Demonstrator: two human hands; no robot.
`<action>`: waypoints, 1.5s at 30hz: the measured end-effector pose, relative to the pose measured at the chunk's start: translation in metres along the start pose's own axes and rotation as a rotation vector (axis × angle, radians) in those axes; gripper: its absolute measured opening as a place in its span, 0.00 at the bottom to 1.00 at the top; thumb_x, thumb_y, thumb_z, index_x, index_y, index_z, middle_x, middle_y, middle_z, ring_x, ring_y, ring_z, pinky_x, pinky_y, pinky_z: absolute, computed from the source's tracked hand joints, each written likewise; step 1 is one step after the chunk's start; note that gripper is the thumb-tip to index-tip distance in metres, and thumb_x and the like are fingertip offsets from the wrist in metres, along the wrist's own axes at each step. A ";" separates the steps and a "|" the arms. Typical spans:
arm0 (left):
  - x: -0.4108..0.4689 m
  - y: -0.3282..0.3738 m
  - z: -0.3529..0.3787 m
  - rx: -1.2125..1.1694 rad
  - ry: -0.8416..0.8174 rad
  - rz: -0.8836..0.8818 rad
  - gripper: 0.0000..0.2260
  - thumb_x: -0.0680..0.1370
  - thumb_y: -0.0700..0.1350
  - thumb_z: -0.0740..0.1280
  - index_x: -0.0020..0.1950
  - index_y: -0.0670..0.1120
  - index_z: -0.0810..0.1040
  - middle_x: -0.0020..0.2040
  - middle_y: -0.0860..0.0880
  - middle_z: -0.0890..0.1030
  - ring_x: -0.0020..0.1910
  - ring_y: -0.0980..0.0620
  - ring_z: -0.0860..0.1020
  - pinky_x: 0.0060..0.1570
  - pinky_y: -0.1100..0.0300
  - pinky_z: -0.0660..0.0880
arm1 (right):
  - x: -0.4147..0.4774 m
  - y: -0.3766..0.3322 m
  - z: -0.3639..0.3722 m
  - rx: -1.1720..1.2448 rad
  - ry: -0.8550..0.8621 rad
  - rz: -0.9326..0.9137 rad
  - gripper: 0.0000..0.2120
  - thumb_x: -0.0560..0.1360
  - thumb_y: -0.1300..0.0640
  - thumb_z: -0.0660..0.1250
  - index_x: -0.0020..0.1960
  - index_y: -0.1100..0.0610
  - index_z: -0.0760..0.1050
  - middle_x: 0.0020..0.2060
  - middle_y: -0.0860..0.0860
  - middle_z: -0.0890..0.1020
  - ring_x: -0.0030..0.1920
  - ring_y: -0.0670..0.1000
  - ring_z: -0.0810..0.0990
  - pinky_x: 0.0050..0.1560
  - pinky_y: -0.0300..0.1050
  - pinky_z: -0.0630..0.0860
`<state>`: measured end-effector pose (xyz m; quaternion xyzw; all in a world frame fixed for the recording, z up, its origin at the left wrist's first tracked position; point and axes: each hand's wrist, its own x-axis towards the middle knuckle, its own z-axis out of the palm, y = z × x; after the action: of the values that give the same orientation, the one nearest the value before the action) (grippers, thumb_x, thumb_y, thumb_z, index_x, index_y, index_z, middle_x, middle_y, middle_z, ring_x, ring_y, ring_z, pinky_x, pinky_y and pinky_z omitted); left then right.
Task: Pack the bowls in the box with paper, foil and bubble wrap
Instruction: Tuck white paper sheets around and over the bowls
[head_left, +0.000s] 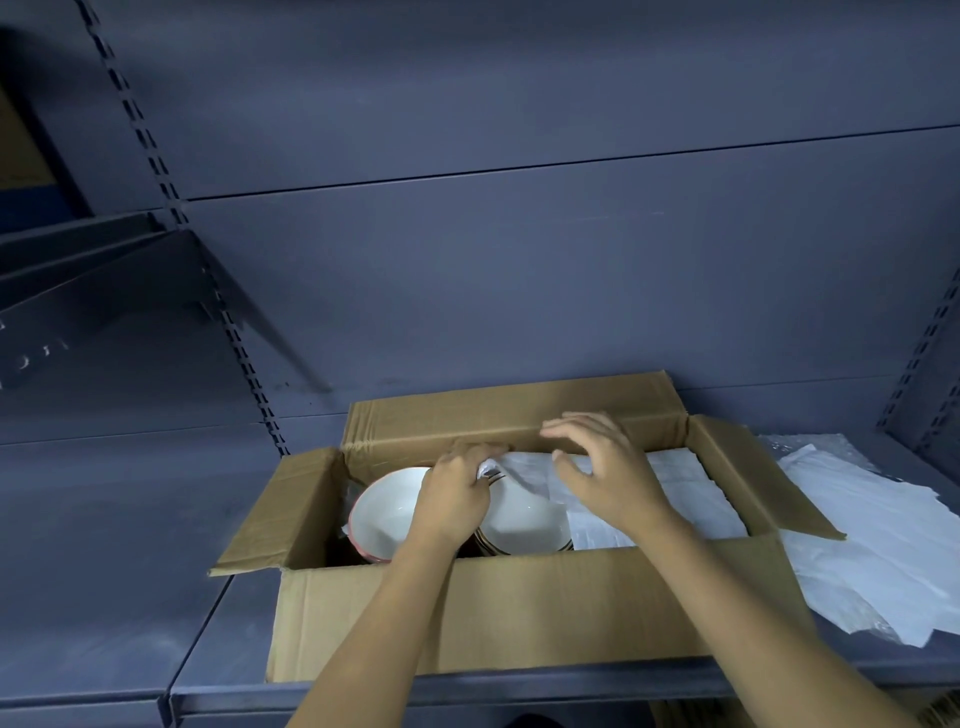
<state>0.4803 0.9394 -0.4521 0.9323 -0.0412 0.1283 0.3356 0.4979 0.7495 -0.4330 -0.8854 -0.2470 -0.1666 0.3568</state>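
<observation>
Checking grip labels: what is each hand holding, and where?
Left hand pinches the white paper sheet at its left edge; right hand is open, holding nothing.

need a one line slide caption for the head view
Left hand pinches white paper over two bowls in an open cardboard box; right hand hovers open above.

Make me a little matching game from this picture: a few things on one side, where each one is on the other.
Things:
1. red-rimmed bowl
2. dark-rimmed bowl
3. loose paper pile
4. left hand

Places:
A. on the shelf, right of the box
B. in the box, at its left end
C. pinching a paper corner
D. in the box, partly under white paper

Pairs: 1-B, 2-D, 3-A, 4-C
</observation>
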 end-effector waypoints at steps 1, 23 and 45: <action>0.000 -0.001 0.001 0.007 0.000 -0.009 0.25 0.69 0.32 0.57 0.60 0.51 0.79 0.58 0.48 0.80 0.58 0.46 0.75 0.56 0.52 0.73 | -0.001 0.001 0.002 -0.041 -0.103 0.000 0.20 0.72 0.47 0.60 0.61 0.51 0.77 0.62 0.43 0.77 0.65 0.46 0.71 0.67 0.44 0.65; 0.011 0.037 0.018 0.342 -0.083 0.025 0.26 0.77 0.54 0.43 0.57 0.44 0.76 0.60 0.44 0.79 0.59 0.41 0.75 0.56 0.55 0.68 | 0.016 0.012 0.028 -0.448 -0.505 0.201 0.20 0.82 0.49 0.45 0.62 0.56 0.71 0.62 0.54 0.75 0.63 0.55 0.72 0.65 0.50 0.66; 0.053 0.019 0.036 0.100 -0.458 -0.321 0.21 0.82 0.50 0.44 0.58 0.47 0.75 0.65 0.44 0.76 0.62 0.44 0.73 0.63 0.49 0.67 | 0.024 0.014 0.031 -0.438 -0.238 0.162 0.20 0.80 0.50 0.46 0.51 0.56 0.75 0.52 0.53 0.82 0.55 0.55 0.77 0.58 0.48 0.65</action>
<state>0.5363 0.9026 -0.4529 0.9470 0.0389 -0.1384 0.2871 0.5294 0.7706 -0.4508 -0.9718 -0.1734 -0.0816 0.1371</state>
